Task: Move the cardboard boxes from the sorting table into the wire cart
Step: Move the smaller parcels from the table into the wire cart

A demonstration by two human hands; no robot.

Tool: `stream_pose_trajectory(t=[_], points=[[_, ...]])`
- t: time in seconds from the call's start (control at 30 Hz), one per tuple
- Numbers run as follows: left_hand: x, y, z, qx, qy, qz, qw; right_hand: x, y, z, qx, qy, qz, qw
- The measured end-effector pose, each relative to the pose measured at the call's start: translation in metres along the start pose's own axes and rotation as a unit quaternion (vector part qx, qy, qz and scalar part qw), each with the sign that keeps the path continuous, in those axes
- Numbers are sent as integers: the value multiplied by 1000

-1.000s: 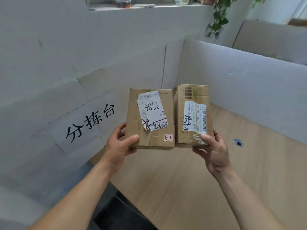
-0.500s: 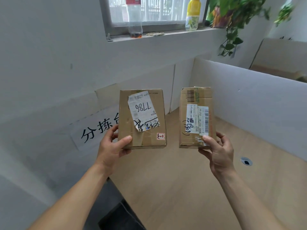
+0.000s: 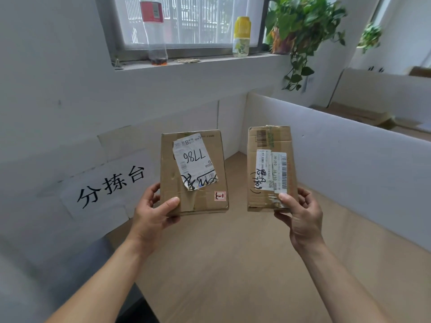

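You are holding both cardboard boxes up above the sorting table (image 3: 233,264). Your left hand (image 3: 152,210) is gripping the wider box marked 7786 (image 3: 193,173) at its lower left corner, thumb on its face, and your right hand (image 3: 300,215) is gripping the narrower barcoded box (image 3: 270,169) at its lower right corner. The boxes are hanging apart, not touching, each with its long axis pointing up and away from its hand. The wire cart is not showing, so the carry is probably calling for a turn away from the table.
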State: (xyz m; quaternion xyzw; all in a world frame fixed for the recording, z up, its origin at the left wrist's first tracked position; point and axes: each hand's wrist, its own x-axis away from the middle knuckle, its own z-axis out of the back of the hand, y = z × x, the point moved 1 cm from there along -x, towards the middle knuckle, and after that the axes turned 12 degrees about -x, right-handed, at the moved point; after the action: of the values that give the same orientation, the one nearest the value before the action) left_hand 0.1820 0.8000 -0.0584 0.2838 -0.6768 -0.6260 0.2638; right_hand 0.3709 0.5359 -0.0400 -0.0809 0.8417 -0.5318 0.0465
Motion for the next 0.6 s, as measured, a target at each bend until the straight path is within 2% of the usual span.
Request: stream_pose_trajectory(t=[0.23,0.6], points=[[-4,9,-9,17,-22,-2,1000,9,-16,1,0,27,23,999],[7,18,44,10,-20,-14,1000,37,-2,-33,-8,25,26,999]])
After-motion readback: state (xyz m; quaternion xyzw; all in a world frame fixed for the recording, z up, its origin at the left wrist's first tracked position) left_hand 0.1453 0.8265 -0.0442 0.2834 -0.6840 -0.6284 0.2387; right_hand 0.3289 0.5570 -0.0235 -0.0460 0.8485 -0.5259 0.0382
